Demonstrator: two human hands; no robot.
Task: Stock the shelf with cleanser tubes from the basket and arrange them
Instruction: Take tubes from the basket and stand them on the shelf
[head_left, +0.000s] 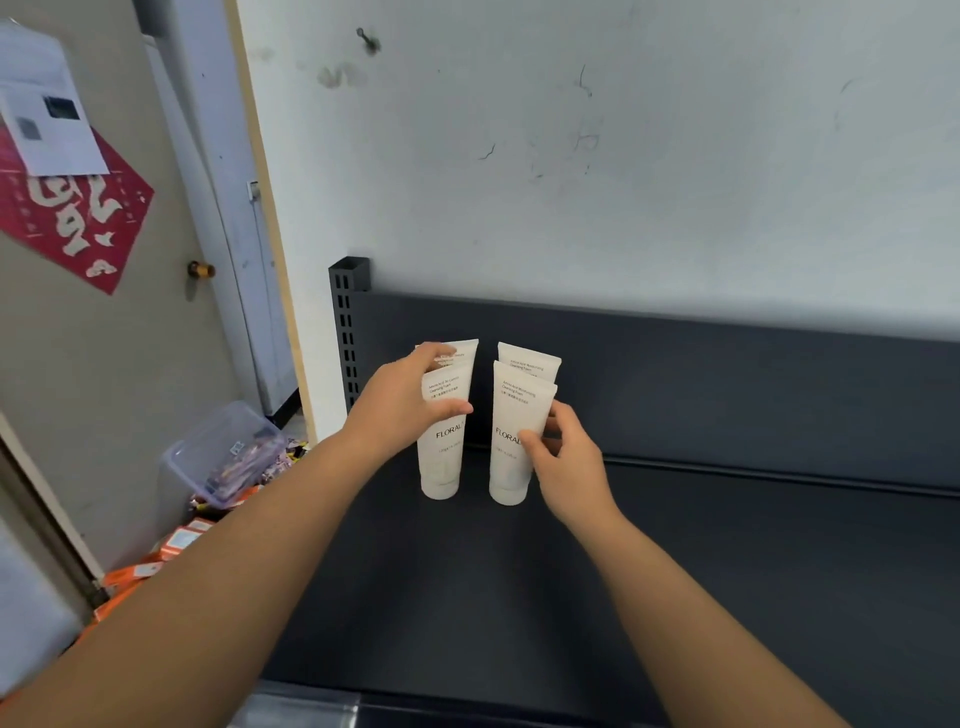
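Note:
Several white cleanser tubes stand cap-down in two short rows at the back left of the dark shelf (727, 545). My left hand (400, 405) grips the front left tube (441, 457), thumb across its face, fingers reaching over to the tube behind it (460, 349). My right hand (563, 457) holds the front right tube (511, 467) from its right side, thumb on the label. Another tube (530, 359) stands right behind that one. No basket shows in the view.
A slotted black upright post (347, 317) marks the shelf's left end against the white wall. Left of the shelf on the floor, a clear plastic bin (218, 452) of packets and orange boxes (171, 545) lie beside a door with a red poster.

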